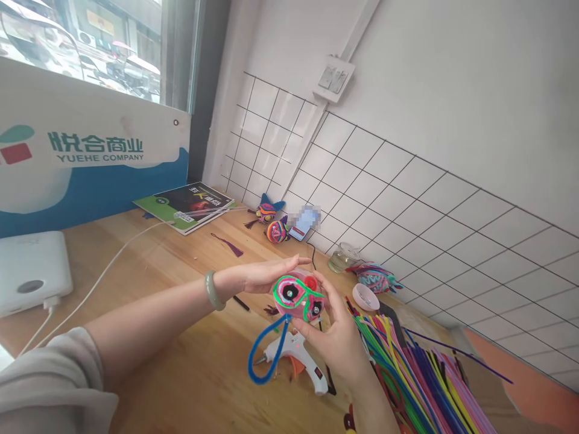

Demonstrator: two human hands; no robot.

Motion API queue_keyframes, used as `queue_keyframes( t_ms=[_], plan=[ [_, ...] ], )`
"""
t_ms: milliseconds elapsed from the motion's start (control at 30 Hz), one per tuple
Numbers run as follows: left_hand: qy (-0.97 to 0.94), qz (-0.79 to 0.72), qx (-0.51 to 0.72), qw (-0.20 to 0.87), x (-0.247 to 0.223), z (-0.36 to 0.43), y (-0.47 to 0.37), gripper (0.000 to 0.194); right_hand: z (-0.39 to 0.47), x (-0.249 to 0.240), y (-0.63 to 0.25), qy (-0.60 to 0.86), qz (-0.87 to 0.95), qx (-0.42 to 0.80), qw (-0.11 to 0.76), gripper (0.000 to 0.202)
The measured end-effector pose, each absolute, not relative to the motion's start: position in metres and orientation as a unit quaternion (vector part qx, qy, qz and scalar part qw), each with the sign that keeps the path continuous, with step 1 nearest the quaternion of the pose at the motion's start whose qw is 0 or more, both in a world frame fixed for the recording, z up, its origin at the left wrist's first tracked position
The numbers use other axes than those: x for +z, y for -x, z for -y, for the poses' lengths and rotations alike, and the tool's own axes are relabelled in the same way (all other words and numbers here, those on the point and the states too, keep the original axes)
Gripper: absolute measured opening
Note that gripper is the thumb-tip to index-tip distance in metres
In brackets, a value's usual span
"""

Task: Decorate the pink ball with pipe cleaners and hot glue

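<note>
A round pink craft ornament [301, 295] faces me, with black button-like eyes, green and pink pipe-cleaner outlines and a red coil on top. From its lower side hangs a blue pipe-cleaner loop [254, 355]. My right hand [337, 325] grips the ornament from the right, thumb below and fingers behind. Flat against its upper left rests my left hand [265, 274], fingers stretched out, with a pale green bangle on the wrist. Under the ornament, a white hot glue gun [312, 361] lies on the wooden table [181, 386], partly covered by the loop.
Coloured pipe cleaners [416, 374] are heaped at the right. Towards the wall are two finished-looking ornaments, a phone [304, 223], a glass jar [344, 258], a small bowl [365, 297] and a striped craft piece [375, 277]. A book [190, 208], purple tassel [228, 244] and corded white box [34, 271] lie leftward.
</note>
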State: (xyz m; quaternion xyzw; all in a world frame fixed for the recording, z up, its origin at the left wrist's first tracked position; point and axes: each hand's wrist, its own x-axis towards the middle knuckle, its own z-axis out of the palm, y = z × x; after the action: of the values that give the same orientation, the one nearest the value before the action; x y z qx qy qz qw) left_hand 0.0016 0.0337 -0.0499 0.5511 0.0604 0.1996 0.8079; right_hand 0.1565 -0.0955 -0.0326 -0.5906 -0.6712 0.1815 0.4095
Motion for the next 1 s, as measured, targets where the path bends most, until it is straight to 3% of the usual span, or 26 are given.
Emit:
queue_keyframes(
  t_ms=[100, 200, 300, 600, 733, 833, 1000],
  plan=[
    [-0.536, -0.121, 0.206, 0.81, -0.048, -0.034, -0.006, 0.069, 0.094, -0.033, -0.166, 0.575, 0.658, 0.185, 0.451, 0.07],
    [-0.544, -0.266, 0.365, 0.707, -0.053, -0.047, -0.008, 0.055, 0.092, -0.032, -0.177, 0.564, 0.632, 0.164, 0.506, 0.071],
    [-0.534, -0.312, 0.437, 0.653, -0.058, -0.066, -0.006, 0.046, 0.09, -0.032, -0.188, 0.565, 0.614, 0.143, 0.532, 0.072],
    [-0.525, -0.298, 0.507, 0.615, -0.052, -0.069, -0.001, 0.048, 0.082, -0.037, -0.2, 0.569, 0.576, 0.139, 0.571, 0.071],
    [-0.543, -0.279, 0.492, 0.62, -0.049, -0.059, -0.006, 0.036, 0.08, -0.041, -0.198, 0.563, 0.603, 0.111, 0.554, 0.07],
    [-0.564, -0.248, 0.452, 0.646, -0.047, -0.049, -0.007, 0.061, 0.079, -0.044, -0.197, 0.557, 0.637, 0.06, 0.53, 0.067],
    [-0.603, -0.119, 0.29, 0.733, -0.046, -0.031, -0.009, 0.085, 0.076, -0.051, -0.187, 0.543, 0.649, -0.017, 0.532, 0.064]
  ],
)
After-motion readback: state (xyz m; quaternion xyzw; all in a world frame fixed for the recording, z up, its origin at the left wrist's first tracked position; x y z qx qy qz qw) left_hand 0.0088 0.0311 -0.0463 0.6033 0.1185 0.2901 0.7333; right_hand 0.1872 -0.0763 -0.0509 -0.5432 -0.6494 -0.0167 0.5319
